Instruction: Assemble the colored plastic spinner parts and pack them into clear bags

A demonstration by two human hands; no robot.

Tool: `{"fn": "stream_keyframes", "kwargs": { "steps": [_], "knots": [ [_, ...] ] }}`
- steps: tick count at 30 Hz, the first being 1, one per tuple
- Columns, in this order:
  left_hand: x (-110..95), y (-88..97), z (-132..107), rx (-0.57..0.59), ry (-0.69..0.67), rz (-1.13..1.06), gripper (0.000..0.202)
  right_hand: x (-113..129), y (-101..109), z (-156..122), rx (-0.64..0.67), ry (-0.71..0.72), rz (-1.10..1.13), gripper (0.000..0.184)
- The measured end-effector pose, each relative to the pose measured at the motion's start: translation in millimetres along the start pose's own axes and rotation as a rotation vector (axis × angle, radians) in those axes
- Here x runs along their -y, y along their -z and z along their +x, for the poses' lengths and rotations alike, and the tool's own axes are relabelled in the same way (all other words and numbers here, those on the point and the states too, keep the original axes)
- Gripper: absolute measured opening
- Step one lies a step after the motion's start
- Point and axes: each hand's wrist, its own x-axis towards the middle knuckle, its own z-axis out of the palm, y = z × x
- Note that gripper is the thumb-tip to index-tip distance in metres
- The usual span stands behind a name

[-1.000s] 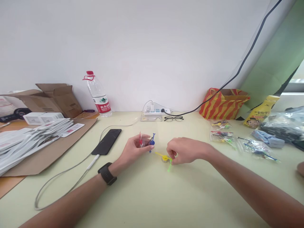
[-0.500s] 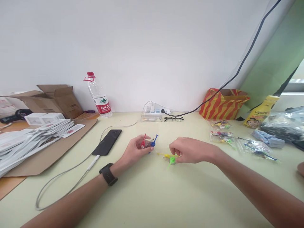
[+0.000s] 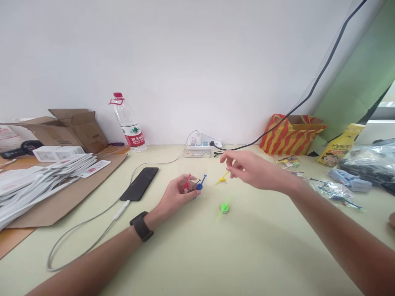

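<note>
My left hand (image 3: 180, 192) is closed around several small plastic pieces with thin stems. A red piece (image 3: 187, 186) and a blue piece (image 3: 199, 186) stick out, with a dark stem between them. My right hand (image 3: 247, 169) pinches the end of a yellow plastic piece (image 3: 222, 179) that has a thin stem. Whether the yellow piece touches the table cannot be made out. Between my forearms, a bright green piece (image 3: 224, 208) with thin arms and a round, clear-looking base rests on the table, apart from both hands.
A black phone (image 3: 139, 183) on a white cable lies left of my left hand. Behind stand a power strip (image 3: 203, 144) and a water bottle (image 3: 132, 127). To the right are a striped bag (image 3: 286, 135), small clear packets (image 3: 335, 191) and a yellow bottle (image 3: 338, 146).
My right hand has moved up and away from me, carrying the yellow piece off from beside the green one. The green piece stays in place. My left hand holds almost still.
</note>
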Motion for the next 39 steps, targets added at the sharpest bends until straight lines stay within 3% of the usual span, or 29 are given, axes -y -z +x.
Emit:
{"fn": "stream_keyframes", "kwargs": {
  "steps": [5, 9, 20, 26, 33, 39],
  "knots": [
    [-4.1, -0.3, -2.2, -0.034, -0.042, 0.063, 0.037, 21.8, 21.7, 13.0, -0.281, 0.217, 0.205, 0.013],
    [-6.4, -1.5, -3.5, -0.048, -0.047, 0.066, 0.037, 46.7, 28.0, 23.8, -0.38, 0.329, 0.34, 0.01],
    [-0.8, -2.6, -3.5, -0.023, -0.11, 0.033, 0.035, 53.2, 7.3, 63.8, -0.263, 0.441, 0.133, 0.011],
    [1.4, -4.6, -3.1, -0.02, -0.12, 0.055, 0.036, 56.4, 13.0, 62.0, -0.341, 0.453, 0.114, 0.014],
    [0.7, -7.5, -2.4, -0.02, -0.146, 0.072, 0.034, 44.8, -11.2, 73.9, -0.118, 0.563, -0.196, 0.024],
    [4.4, -7.0, -2.0, -0.002, -0.136, 0.044, 0.034, 34.9, -25.8, 77.2, 0.071, 0.433, -0.372, 0.02]
  ]
}}
